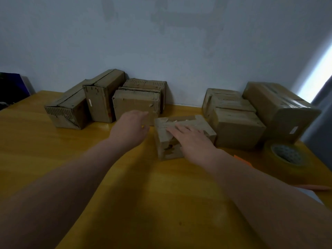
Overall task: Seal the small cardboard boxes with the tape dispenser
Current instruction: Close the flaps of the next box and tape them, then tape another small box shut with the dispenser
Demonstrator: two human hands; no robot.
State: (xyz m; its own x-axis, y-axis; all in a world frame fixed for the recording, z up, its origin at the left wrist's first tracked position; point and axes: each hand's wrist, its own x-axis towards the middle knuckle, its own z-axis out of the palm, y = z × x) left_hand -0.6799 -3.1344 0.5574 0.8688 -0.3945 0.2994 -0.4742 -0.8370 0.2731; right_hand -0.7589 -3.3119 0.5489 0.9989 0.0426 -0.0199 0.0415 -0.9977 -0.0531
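A small cardboard box (195, 123) with tape across its top sits in the middle of the yellow table (71, 159). My right hand (192, 139) rests flat on the box's near top, fingers straight. My left hand (130, 126) hovers just left of this box, fingers relaxed, holding nothing; it overlaps the front of another box (134, 103) behind it. A roll of tape (286, 155) lies on the table at the right, near the edge.
Several more cardboard boxes stand along the wall: a group at the back left (100, 99) and a stack at the back right (237, 126), with a large taped box (276, 108) beside it. An orange object (242, 159) lies near the tape roll.
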